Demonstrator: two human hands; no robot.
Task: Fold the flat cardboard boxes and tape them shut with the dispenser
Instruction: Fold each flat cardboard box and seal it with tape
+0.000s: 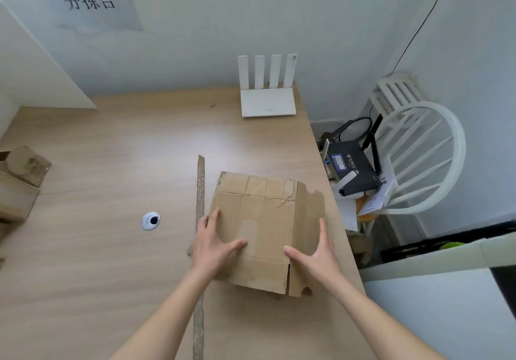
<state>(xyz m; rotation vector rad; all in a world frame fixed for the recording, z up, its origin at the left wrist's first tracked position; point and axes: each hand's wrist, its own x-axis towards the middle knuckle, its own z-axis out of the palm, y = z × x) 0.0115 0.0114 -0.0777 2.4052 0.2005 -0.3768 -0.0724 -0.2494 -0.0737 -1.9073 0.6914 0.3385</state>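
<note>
Head view shows you early in the job: one flat cardboard box (262,228) lies on the wooden table (111,181) near its right edge, creased and torn at its right side, not yet opened into shape. Your left hand (216,243) rests spread on its left part, fingers apart and flat; your right hand (315,248) is open along the right edge, thumb pointing inward across the panel. Neither hand pinches a flap. I judge that squaring up, folding the flaps and taping all remain. No tape dispenser is visible to you here, so you will have to find it. A long cardboard strip (199,248) lies just left of the box, and more cardboard (19,181) sits at the far left edge. On the wall, a paper sign (89,0) reads 分拣台. The black router (353,168) on the white chair (424,147) carries a label too small to read; the white router (266,102) shows no legible brand.
</note>
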